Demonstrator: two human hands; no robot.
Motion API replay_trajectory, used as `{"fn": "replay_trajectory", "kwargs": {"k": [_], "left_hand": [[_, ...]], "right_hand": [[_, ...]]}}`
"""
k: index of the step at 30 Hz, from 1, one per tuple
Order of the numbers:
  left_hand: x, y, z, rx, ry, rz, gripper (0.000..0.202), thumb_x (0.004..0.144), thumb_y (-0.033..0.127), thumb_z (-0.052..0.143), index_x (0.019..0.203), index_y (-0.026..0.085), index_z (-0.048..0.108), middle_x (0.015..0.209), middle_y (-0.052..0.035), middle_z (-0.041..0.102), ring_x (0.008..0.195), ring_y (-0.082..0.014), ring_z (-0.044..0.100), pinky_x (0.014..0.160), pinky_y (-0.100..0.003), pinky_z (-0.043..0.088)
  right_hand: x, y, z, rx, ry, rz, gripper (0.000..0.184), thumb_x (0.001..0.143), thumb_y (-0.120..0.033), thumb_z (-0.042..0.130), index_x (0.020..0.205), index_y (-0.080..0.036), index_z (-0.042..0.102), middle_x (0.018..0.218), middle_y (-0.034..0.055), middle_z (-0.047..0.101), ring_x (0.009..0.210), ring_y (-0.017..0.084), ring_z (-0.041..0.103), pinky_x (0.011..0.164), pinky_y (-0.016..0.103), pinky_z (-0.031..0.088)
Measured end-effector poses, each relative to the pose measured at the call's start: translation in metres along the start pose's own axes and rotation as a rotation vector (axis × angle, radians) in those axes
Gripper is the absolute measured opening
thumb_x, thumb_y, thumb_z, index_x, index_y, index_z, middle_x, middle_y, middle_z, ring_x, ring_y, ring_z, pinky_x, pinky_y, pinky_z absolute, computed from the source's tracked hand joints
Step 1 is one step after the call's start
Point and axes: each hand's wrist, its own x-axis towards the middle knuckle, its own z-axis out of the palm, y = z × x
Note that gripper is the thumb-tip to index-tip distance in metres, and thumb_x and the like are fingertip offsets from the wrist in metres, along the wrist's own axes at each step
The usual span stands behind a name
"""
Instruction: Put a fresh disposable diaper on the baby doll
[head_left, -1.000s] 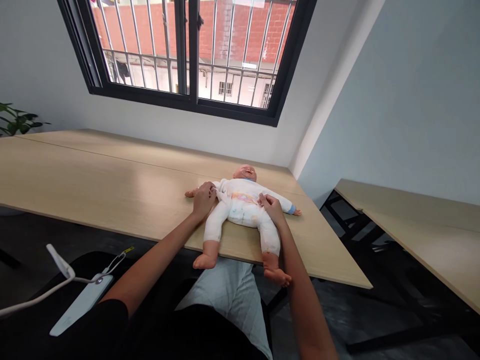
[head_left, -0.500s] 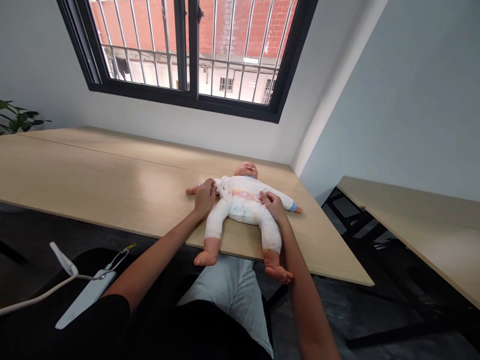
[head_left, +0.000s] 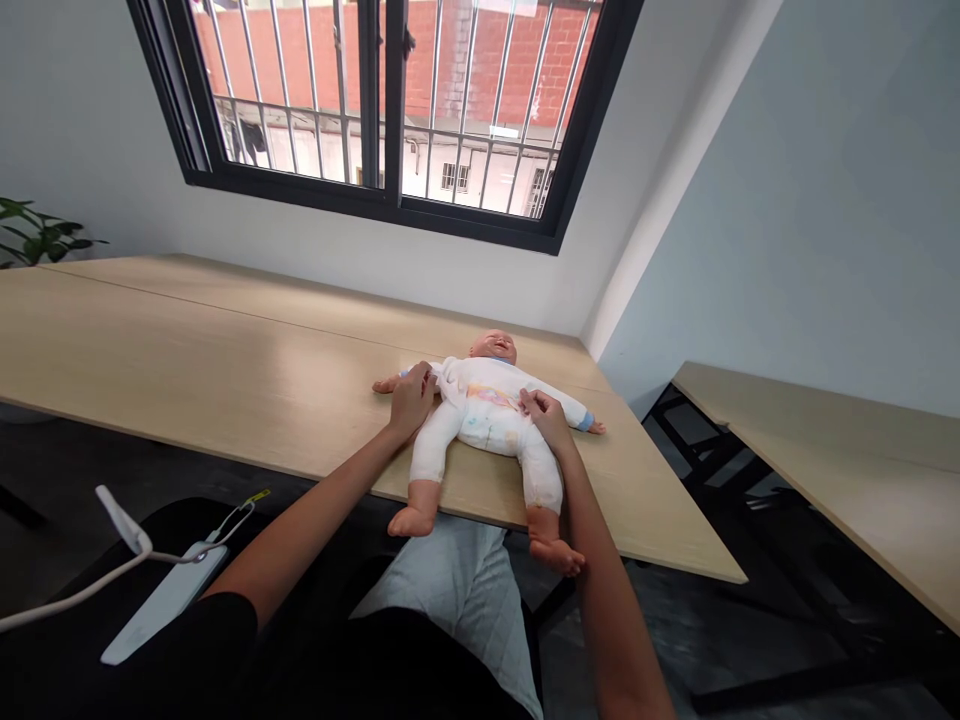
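A baby doll [head_left: 486, 415] in a white romper lies on its back on the wooden table [head_left: 225, 370], its bare feet hanging past the near edge. My left hand [head_left: 409, 402] rests at the doll's side by its arm, fingers curled on the white cloth. My right hand [head_left: 546, 415] sits at the doll's other hip, fingers pinched on the romper there. A light grey quilted cloth [head_left: 469, 590] lies on my lap under the doll's legs.
A second wooden table [head_left: 825, 450] stands to the right across a dark gap. A white device with a cable [head_left: 161, 600] lies on my left thigh. A plant [head_left: 34, 235] shows at far left. A barred window [head_left: 390, 110] faces me.
Both hands stay at the doll's sides with only slight shifts. The view has moved a little.
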Motion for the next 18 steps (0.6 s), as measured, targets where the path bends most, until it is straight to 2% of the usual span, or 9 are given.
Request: {"fn": "replay_trajectory", "kwargs": {"k": [18], "left_hand": [[-0.0001, 0.0007, 0.0018, -0.002, -0.021, -0.014, 0.017, 0.095, 0.027, 0.039, 0.079, 0.021, 0.043, 0.067, -0.0013, 0.050, 0.065, -0.0199, 0.050, 0.065, -0.031, 0.034]], "right_hand": [[0.0024, 0.0052, -0.0004, -0.017, 0.001, -0.003, 0.057, 0.076, -0.075, 0.053, 0.064, -0.019, 0.051, 0.064, 0.0031, 0.056, 0.067, 0.018, 0.050, 0.070, 0.032, 0.040]]}}
